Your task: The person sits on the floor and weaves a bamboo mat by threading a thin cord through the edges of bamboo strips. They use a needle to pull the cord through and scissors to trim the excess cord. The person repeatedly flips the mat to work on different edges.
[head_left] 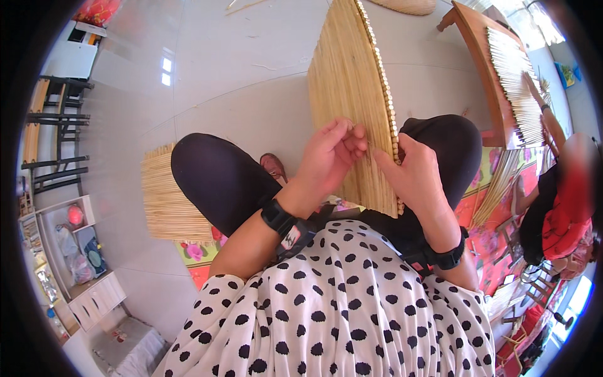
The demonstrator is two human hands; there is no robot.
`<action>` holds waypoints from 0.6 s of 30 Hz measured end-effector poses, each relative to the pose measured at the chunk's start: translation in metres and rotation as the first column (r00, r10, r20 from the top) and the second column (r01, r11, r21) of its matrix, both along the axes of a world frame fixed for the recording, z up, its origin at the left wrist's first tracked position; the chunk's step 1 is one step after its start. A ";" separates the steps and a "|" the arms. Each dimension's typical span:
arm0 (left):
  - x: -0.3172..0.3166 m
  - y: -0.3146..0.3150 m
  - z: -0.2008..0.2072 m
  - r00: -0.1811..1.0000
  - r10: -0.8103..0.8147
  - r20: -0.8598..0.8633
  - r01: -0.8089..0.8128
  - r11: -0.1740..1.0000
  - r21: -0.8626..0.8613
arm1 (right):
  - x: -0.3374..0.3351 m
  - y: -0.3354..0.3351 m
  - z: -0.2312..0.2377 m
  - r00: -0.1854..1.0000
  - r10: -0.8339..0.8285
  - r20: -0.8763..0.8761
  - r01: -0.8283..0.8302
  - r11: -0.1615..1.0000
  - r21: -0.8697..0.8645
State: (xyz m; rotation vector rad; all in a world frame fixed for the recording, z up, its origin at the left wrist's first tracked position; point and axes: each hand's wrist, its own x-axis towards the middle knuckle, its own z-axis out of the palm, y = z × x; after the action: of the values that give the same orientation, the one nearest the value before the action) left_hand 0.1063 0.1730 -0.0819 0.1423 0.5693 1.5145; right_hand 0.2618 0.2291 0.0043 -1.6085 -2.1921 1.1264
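Note:
A mat of straw-coloured stalks (348, 69) stands on edge between my knees, its row of cut stalk ends running along the right side. My right hand (418, 173) grips that edge near the bottom, thumb on the broad face and fingers behind it. Against the left part of the same face, my left hand (336, 151) has thumb and fingers curled together in a pinch. Whatever is in that pinch, perhaps nothing, is too small to make out.
Another stalk mat (173, 201) lies by my left knee. At right, a person in red (559, 220) reaches over a stalk mat (512, 75) on a wooden table (468, 31). Loose stalks (499, 185) lie below it. A dark rack (59, 135) and shelf unit (78, 251) stand at left.

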 end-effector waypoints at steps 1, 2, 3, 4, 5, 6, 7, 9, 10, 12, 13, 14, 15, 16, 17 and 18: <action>0.000 0.003 -0.009 1.000 -0.005 0.016 0.004 1.000 0.030 | -0.003 0.001 -0.004 1.000 -0.006 -0.010 0.007 1.000 0.023; 0.000 0.005 -0.019 0.999 -0.009 0.033 0.007 0.998 0.060 | -0.007 0.001 -0.005 1.000 -0.012 -0.021 0.013 0.999 0.045; 0.001 0.008 -0.026 0.999 -0.014 0.049 0.009 0.996 0.090 | -0.010 0.001 -0.002 1.000 -0.017 -0.012 0.018 0.999 0.049; 0.002 0.008 -0.027 0.997 -0.003 0.075 -0.003 0.996 0.084 | -0.013 -0.001 0.001 1.000 -0.023 0.001 0.023 0.999 0.049; 0.003 0.008 -0.028 0.995 0.007 0.101 -0.015 0.997 0.077 | -0.015 -0.003 0.003 0.999 -0.028 0.015 0.028 0.998 0.049; 0.005 0.009 -0.028 0.992 0.018 0.128 -0.027 0.997 0.069 | -0.015 -0.002 0.004 0.998 -0.044 0.052 0.042 0.998 0.042; 0.007 0.009 -0.028 0.988 0.025 0.150 -0.034 0.998 0.060 | -0.014 -0.003 0.003 0.994 -0.062 0.088 0.059 0.998 0.034; 0.011 0.008 -0.027 0.980 0.038 0.196 -0.046 0.998 0.038 | -0.013 -0.004 0.002 0.989 -0.096 0.112 0.093 0.995 0.031; 0.012 0.008 -0.028 0.976 0.038 0.216 -0.049 0.998 0.047 | -0.013 -0.006 0.002 0.989 -0.113 0.100 0.110 0.993 0.036; 0.014 0.009 -0.030 0.966 0.039 0.256 -0.057 0.996 0.065 | -0.013 -0.009 0.001 0.986 -0.137 0.097 0.132 0.990 0.049; 0.014 0.009 -0.027 0.972 0.036 0.232 -0.045 0.998 0.035 | -0.013 -0.010 0.000 0.984 -0.146 0.105 0.140 0.988 0.058; 0.013 0.009 -0.022 0.978 0.033 0.207 -0.034 0.999 0.004 | -0.013 -0.011 0.000 0.982 -0.154 0.112 0.147 0.987 0.067; 0.012 0.009 -0.020 0.983 0.028 0.182 -0.024 0.999 -0.027 | -0.013 -0.013 0.001 0.980 -0.152 0.132 0.143 0.987 0.080; 0.011 0.009 -0.018 0.982 0.022 0.185 -0.017 1.000 -0.027 | -0.015 -0.014 0.004 0.978 -0.151 0.145 0.138 0.986 0.095; 0.009 0.009 -0.017 0.982 0.015 0.188 -0.010 1.000 -0.026 | -0.015 -0.015 0.005 0.976 -0.150 0.158 0.133 0.985 0.110; 0.009 0.009 -0.018 0.982 0.007 0.189 -0.003 1.000 -0.024 | -0.015 -0.017 0.005 0.976 -0.156 0.149 0.140 0.983 0.115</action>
State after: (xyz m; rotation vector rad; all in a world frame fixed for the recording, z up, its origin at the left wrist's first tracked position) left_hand 0.1156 0.1817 -0.0996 -0.0222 0.4355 1.5063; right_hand 0.2469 0.2125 0.0093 -1.8365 -2.1408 0.8568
